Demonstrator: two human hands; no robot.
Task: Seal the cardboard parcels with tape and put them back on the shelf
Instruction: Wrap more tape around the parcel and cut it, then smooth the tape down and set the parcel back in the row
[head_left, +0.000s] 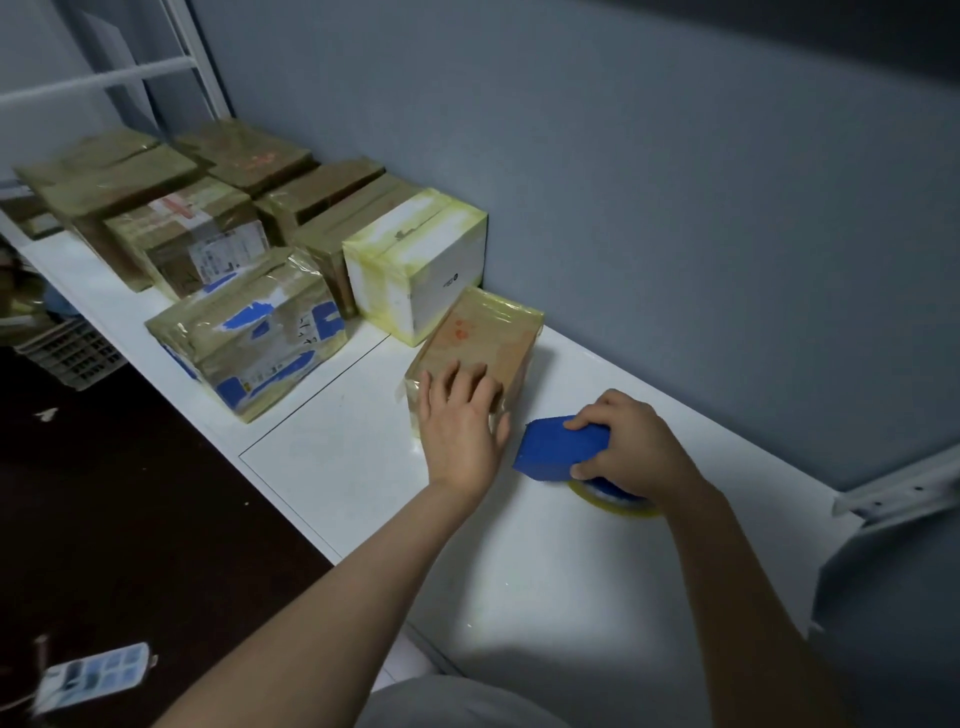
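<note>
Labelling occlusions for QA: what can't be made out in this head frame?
All head view.
- small brown parcel, near end: covered by the left hand.
- tape roll: mostly under the right hand and blue dispenser.
- shipping label text: too small.
- pale object, bottom left: blurred.

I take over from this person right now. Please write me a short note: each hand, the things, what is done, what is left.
Left hand: open, lying flat on the near end of the small brown parcel.
Right hand: grips the blue tape dispenser, which rests on the white surface right of that parcel.
Done: glossy tape already shows on this parcel; the other parcels stand grouped by the wall, taped.
Left: check its seal, finish if needed, set it with the others.
</note>
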